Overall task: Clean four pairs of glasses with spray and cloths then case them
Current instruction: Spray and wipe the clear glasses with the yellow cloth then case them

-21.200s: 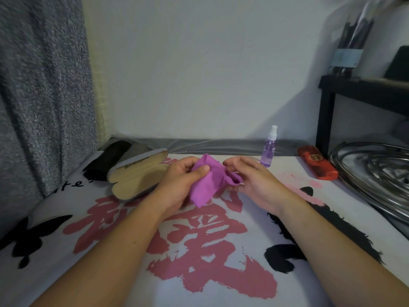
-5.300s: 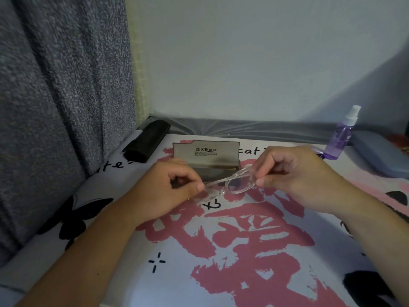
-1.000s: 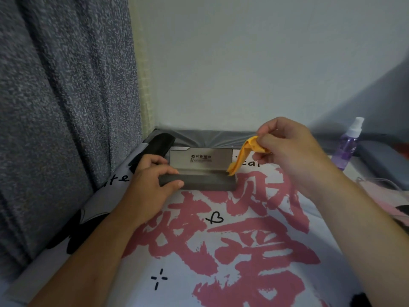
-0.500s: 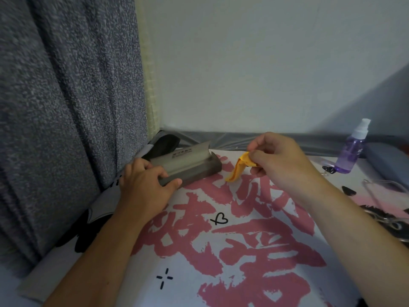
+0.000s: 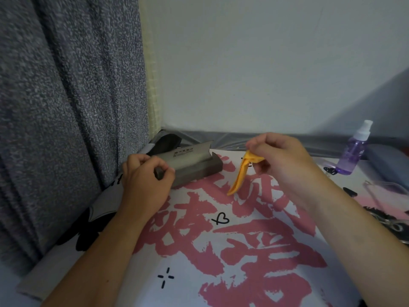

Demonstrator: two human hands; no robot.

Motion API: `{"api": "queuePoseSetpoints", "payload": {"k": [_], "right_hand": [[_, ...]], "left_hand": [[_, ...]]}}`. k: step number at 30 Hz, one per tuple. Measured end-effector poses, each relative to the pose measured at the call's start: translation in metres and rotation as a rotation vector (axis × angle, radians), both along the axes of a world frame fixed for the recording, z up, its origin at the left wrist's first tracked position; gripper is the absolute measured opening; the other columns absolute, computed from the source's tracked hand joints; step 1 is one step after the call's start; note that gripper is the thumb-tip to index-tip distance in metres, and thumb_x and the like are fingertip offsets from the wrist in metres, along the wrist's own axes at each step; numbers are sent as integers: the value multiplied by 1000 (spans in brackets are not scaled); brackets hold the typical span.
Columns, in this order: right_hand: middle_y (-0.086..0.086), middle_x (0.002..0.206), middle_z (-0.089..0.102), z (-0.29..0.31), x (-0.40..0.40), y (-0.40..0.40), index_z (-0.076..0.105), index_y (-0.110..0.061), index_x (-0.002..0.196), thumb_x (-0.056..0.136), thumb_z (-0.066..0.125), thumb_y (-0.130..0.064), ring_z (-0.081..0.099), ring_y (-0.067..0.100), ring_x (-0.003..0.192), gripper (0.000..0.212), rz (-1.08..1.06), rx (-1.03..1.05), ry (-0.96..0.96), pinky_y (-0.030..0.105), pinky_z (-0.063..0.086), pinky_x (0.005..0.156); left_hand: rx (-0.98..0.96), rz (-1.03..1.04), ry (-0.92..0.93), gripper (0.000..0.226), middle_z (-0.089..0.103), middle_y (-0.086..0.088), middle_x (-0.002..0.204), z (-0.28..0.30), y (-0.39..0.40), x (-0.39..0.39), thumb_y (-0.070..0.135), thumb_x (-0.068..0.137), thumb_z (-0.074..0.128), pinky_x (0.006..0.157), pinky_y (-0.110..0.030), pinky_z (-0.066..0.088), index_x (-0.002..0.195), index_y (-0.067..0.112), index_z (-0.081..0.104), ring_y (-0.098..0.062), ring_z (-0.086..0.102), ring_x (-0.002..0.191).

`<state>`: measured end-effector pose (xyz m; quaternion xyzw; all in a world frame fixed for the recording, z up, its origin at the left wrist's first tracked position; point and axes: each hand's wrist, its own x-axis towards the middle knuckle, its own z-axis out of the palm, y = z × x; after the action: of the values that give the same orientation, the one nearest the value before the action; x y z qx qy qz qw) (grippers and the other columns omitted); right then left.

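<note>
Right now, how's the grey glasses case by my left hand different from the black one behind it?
The grey case has its lid open and printed text on the flap; the black case looks closed and plain. The left hand grips the grey case's near end, while nothing touches the black case. The grey case lies nearer; the black one sits back by the curtain. Both rest on the printed table cover.

Orange cloth (image 5: 238, 176), grey case (image 5: 194, 167), purple spray bottle (image 5: 352, 156), speckled grey curtain (image 5: 66, 107), pink-and-black printed white table cover (image 5: 243, 251).
</note>
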<state>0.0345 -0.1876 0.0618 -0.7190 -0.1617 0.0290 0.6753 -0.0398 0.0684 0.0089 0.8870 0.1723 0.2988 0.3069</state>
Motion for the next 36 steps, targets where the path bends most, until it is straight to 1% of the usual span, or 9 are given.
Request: {"api": "queuePoseSetpoints", "payload": {"k": [5,13,17,19,21,26,30,33,36], "right_hand": [[6,67,57,11,-3,-4,73,-9,84,98,55,-7,48,16,56,23,168,339,89,29,42,60],[6,67,52,3,3,-5,74,-11,82,97,56,-9,46,14,55,23,132,333,135,31,41,62],[4,65,49,2,2,-4,72,-10,85,98,56,-15,42,13,52,21,190,377,216,29,40,60],[3,63,47,3,0,-3,70,-11,87,99,56,-20,41,13,51,21,238,411,271,27,40,56],[3,62,47,2,-1,-1,68,-11,95,99,57,-25,41,14,53,19,244,435,315,30,40,60],[3,71,59,-2,4,-1,62,-15,104,98,56,-38,51,15,62,25,192,463,344,33,41,66],[8,92,67,-7,5,0,60,-12,116,93,66,-25,62,22,82,28,249,438,273,37,48,75],[10,93,71,-10,3,5,63,-10,119,93,66,-7,67,22,83,26,187,376,210,39,51,79],[10,89,72,-10,3,4,67,-11,112,95,64,-5,65,22,78,18,153,348,179,40,52,80]], "left_hand": [[33,10,-44,12,36,5,109,-1,0,0,21,87,66,98,-51,46,78,28,62,-18,37,108],[66,-5,-199,13,41,7,105,0,-7,-1,15,88,67,92,-48,48,81,25,63,-13,38,105],[163,-335,-378,6,52,6,104,23,-37,-2,11,92,68,92,-33,48,89,16,67,-13,53,102],[27,-635,-226,5,60,8,103,36,-62,3,21,92,70,91,-27,51,97,22,68,-10,62,99],[-270,-826,-33,15,68,8,106,42,-89,11,30,90,73,91,-35,57,101,29,63,-14,68,102],[-516,-770,-120,14,76,-2,96,24,-109,31,8,91,71,83,-34,58,91,16,59,-16,74,93],[-547,-741,-117,7,73,-5,93,18,-100,33,24,93,69,82,-31,54,88,20,68,-14,69,89],[-613,-752,-94,15,71,0,87,16,-93,32,34,94,64,85,-34,50,86,24,71,-13,65,85],[-692,-777,-84,19,72,-5,91,17,-89,30,34,93,60,88,-41,50,87,22,74,-18,66,88]]}}
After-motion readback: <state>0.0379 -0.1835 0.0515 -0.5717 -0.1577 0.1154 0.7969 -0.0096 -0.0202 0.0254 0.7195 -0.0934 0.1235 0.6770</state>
